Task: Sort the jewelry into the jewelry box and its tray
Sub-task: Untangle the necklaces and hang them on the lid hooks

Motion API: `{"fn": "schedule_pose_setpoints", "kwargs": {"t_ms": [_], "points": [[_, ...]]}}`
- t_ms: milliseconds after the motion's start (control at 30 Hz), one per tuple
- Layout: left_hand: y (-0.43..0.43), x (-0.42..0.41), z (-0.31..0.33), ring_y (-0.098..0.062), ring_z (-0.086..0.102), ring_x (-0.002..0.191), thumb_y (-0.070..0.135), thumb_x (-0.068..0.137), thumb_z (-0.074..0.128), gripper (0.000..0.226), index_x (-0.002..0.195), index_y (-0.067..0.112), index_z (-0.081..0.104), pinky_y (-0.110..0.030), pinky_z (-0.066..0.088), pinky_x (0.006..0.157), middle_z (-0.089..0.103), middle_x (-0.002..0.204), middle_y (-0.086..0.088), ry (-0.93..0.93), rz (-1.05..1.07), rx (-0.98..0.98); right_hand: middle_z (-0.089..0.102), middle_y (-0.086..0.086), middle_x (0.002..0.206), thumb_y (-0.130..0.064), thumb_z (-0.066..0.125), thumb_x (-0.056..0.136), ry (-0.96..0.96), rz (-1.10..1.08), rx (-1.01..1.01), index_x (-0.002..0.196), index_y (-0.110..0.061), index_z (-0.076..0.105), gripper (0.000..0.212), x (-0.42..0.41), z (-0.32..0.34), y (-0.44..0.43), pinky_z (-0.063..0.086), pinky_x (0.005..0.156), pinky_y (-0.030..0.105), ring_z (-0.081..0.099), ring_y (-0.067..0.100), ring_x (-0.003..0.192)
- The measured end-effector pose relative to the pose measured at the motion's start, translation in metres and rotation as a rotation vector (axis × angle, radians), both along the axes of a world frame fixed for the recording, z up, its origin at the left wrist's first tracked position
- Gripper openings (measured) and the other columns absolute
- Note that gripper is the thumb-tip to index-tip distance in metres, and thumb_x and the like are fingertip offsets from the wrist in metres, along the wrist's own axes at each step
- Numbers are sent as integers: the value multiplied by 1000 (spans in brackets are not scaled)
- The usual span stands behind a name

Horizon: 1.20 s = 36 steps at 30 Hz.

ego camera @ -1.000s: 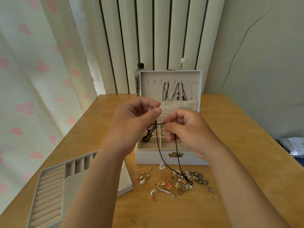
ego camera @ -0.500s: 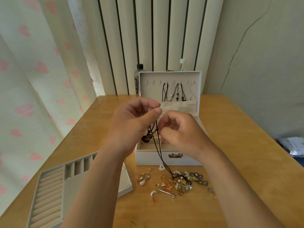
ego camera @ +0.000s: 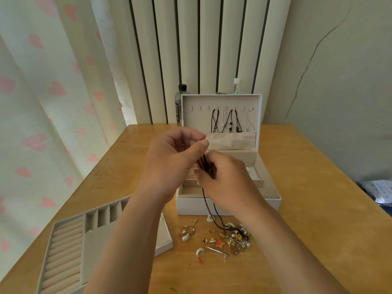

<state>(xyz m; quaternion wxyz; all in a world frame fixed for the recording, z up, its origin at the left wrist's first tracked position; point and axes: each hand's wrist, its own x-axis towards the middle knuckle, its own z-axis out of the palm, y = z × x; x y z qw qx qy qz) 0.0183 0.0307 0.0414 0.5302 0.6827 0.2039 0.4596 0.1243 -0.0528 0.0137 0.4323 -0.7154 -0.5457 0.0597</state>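
Pinching a black cord necklace (ego camera: 203, 163), the left hand (ego camera: 169, 164) and right hand (ego camera: 227, 185) meet above the open jewelry box (ego camera: 191, 206). The cord's lower end trails onto the loose jewelry pile (ego camera: 233, 236) on the wooden table (ego camera: 307, 209). The tray (ego camera: 63, 240) lies left of the box, apart from it.

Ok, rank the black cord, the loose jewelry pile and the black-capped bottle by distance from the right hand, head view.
1. Black cord: held in the right hand itself.
2. Loose jewelry pile: on the table below the wrist.
3. Black-capped bottle: behind the box lid, at the back.
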Motion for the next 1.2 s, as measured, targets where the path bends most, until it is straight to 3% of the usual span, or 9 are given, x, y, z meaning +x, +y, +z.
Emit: {"fn": "schedule_pose_setpoints", "kwargs": {"t_ms": [200,433,600,700,833,933,1067,1200], "points": [[3,1,-4,-19,67,69,5,87,73,10,96,6,70,-37,60,73,65,72,0,9,18,-60,51,-10,63,-28,61,95,73,86,-103,94,-27,60,1,3,-6,2,31,48,18,46,1,51],[5,1,-4,-18,65,68,5,88,72,13,101,2,69,-29,58,67,65,75,-8,7,10,-73,60,-6,70,-32,61,94,102,122,-177,87,-24,60,11,2,-5,2,44,59,32,53,9,59],[5,1,-4,-19,64,68,6,88,72,11,98,2,70,-32,58,69,65,75,-7,6,-7,-70,69,1,81,-36,64,91,118,136,-188,89,-22,62,15,3,-7,3,55,75,44,64,17,75],[6,-1,-5,-22,64,69,6,88,72,7,95,5,71,-36,58,69,65,74,-6,22,-20,-66,73,-1,91,-42,68,84,272,207,-168,95,-24,66,21,7,-7,3,56,85,50,70,15,85],[7,-4,-4,-21,67,69,3,85,74,7,89,8,73,-31,55,66,69,73,-6,90,-89,-41,75,2,101,-21,69,89,528,298,14,105,-20,72,16,18,-2,1,54,96,44,70,16,100],[7,-7,-3,-25,71,76,5,82,77,7,89,8,75,-31,60,70,73,78,-9,131,-105,0,77,2,96,-5,72,88,573,308,101,106,-16,72,21,23,0,-2,56,91,36,72,17,96],[10,-10,-5,-28,74,84,9,82,78,9,90,13,79,-38,61,79,77,83,-7,188,-107,19,76,6,91,-3,75,85,547,244,161,99,-10,73,17,26,1,-3,58,80,30,73,16,87],[12,-11,-5,-19,74,84,9,84,75,14,97,15,79,-29,60,76,78,86,-2,231,-126,23,75,4,85,-5,75,84,560,197,165,92,-13,72,11,25,1,-3,55,69,27,70,12,78]]}}
